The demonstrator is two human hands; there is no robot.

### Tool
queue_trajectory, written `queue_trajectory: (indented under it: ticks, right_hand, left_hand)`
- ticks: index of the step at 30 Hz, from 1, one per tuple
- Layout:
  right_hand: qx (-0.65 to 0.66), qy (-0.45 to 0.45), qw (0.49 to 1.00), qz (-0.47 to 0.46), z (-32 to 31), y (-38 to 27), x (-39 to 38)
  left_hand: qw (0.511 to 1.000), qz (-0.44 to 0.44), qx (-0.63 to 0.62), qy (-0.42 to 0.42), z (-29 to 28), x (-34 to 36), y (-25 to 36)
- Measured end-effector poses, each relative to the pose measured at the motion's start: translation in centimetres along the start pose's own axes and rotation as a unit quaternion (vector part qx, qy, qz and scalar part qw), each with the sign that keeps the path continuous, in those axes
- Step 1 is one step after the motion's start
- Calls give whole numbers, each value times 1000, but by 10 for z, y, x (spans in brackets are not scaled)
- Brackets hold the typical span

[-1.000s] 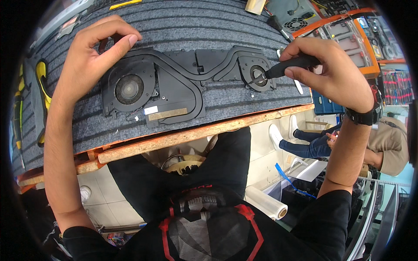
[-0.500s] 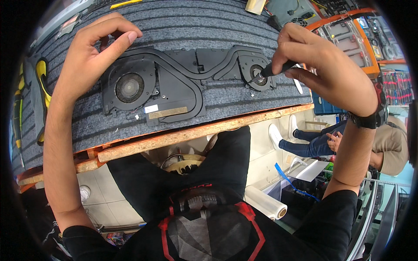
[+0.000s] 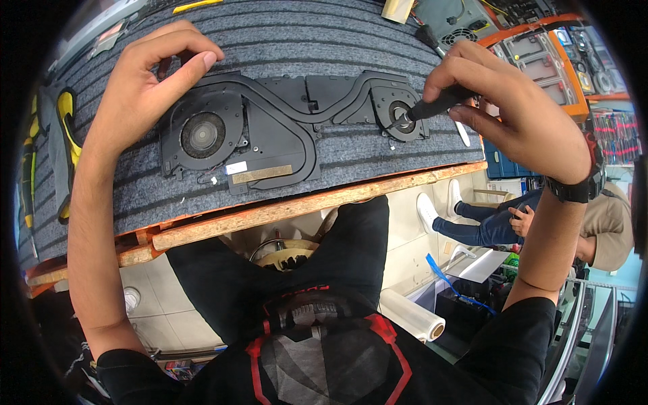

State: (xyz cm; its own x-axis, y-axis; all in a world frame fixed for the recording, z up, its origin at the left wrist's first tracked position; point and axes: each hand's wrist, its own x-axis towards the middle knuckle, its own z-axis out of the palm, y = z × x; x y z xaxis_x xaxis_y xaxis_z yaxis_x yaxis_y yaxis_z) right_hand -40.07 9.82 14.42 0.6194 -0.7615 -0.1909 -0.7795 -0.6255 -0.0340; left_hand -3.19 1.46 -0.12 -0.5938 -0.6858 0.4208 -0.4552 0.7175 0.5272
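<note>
A dark grey cooling assembly point(image 3: 277, 155) with curved pipes, a larger left fan point(image 3: 202, 135) and a smaller right fan point(image 3: 381, 101) lies on the ribbed grey mat point(image 3: 283, 40). My right hand point(image 3: 513, 115) grips a black-handled screwdriver-like tool point(image 3: 439, 104), its metal tip at the small fan's hub. My left hand point(image 3: 148, 84) hangs by the assembly's upper left, fingers loosely bent, thumb near index, nothing visible in them; whether it touches the assembly is unclear.
Yellow-and-grey items point(image 3: 66, 115) lie at left. A brush point(image 3: 426, 37), metal case point(image 3: 445, 17) and orange-framed trays point(image 3: 533, 61) sit at top right. A wooden edge point(image 3: 317, 199) borders the mat. A seated person point(image 3: 607, 229) is at right, beyond a plastic roll point(image 3: 412, 314).
My right hand has shifted up and rightward from a second ago and its grip on the tool has turned, with fingers higher on the handle. My left hand has barely moved.
</note>
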Motion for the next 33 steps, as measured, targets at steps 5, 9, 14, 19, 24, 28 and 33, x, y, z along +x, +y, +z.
queue_trajectory:
  ticks: [5, 9, 14, 19, 24, 28, 33]
  right_hand:
    - [-21, -5, 1000, -5, -2, 1, 1]
    - [-7, -6, 1000, 20, -3, -3, -2]
    - [-2, -21, 999, 34, -5, -3, 2]
    - [11, -33, 999, 23, -6, 2, 3]
    - [11, -29, 999, 32, -3, 9, 3]
    - [9, -59, 992, 108, -10, -12, 8]
    - [25, -39, 999, 7, -13, 0, 7]
  left_hand:
    - [1000, 11, -7, 2, 0, -1, -2]
    - [1000, 8, -9, -6, 0, 2, 1]
    - [1000, 6, -2, -2, 0, -1, -3]
    - [1000, 15, -26, 1, 0, -1, -3]
    - [999, 37, -32, 10, 2, 1, -4]
    - [1000, 19, -19, 10, 2, 0, 2]
    - [999, 5, -46, 2, 4, 0, 8]
